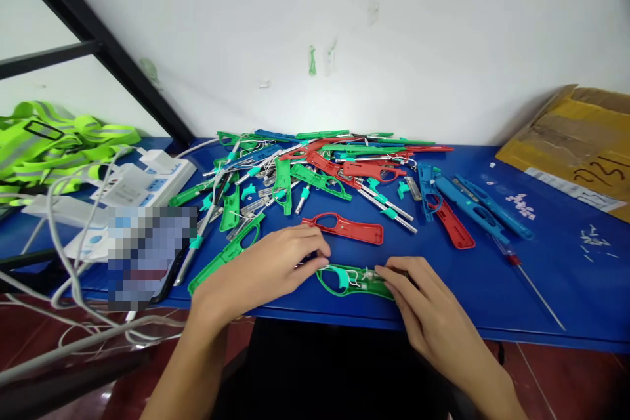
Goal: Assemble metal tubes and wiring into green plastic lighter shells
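An open green lighter casing (373, 287) lies near the table's front edge, with white wires and a teal trigger (340, 277) inside it. At its right end my right hand (418, 302) grips the casing, with fingertips on the small parts in it. My left hand (295, 256) is closed at the casing's left end, thumb and fingers drawn together; what they pinch is hidden. Just behind my left fingers lies a red lighter casing half (352, 228).
Behind is a pile of green, red and blue casings, metal tubes and teal triggers (388, 212). A screwdriver (536, 292), blue casings (472, 207) and a cardboard box (566, 151) are at right. Power strips (162, 184), cables and a phone (167, 249) are at left.
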Action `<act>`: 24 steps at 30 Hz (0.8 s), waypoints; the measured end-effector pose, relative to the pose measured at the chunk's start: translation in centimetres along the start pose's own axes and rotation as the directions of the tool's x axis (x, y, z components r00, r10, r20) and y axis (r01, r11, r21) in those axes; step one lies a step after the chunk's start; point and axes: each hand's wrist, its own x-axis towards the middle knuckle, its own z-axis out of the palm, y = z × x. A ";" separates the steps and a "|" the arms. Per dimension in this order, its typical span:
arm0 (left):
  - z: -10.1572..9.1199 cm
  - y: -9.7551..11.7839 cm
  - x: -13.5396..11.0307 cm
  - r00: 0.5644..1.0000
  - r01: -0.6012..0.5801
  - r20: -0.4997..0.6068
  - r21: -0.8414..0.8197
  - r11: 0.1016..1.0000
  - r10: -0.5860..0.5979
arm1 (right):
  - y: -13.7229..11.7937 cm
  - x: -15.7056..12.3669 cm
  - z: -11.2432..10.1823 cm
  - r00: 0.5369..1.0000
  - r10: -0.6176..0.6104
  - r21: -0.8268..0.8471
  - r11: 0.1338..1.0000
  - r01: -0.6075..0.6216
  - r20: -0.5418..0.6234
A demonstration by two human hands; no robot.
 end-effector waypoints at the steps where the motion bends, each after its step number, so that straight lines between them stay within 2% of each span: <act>1: 0.0 -0.1 -0.4 1.000 0.007 -0.002 -0.009 1.000 -0.007 | 0.0 0.0 0.0 1.000 -0.003 -0.003 1.000 0.003 0.000; 5: 0.2 0.0 -0.9 1.000 0.002 0.002 0.044 0.999 -0.003 | -0.1 0.1 0.0 1.000 -0.017 -0.019 1.000 0.017 -0.001; 12: 0.4 1.5 0.4 1.000 -0.019 0.004 0.199 0.980 0.018 | 0.0 0.2 0.1 1.000 -0.013 -0.021 1.000 0.012 -0.010; 19: 1.1 1.5 0.4 1.000 -0.011 -0.019 0.156 0.988 0.014 | -0.3 0.1 -0.2 1.000 -0.004 -0.007 1.000 0.004 0.000; 24: 2.1 1.2 0.1 0.998 0.023 -0.054 0.127 0.992 -0.017 | -0.5 0.4 -0.2 0.998 0.007 -0.019 1.000 -0.008 -0.061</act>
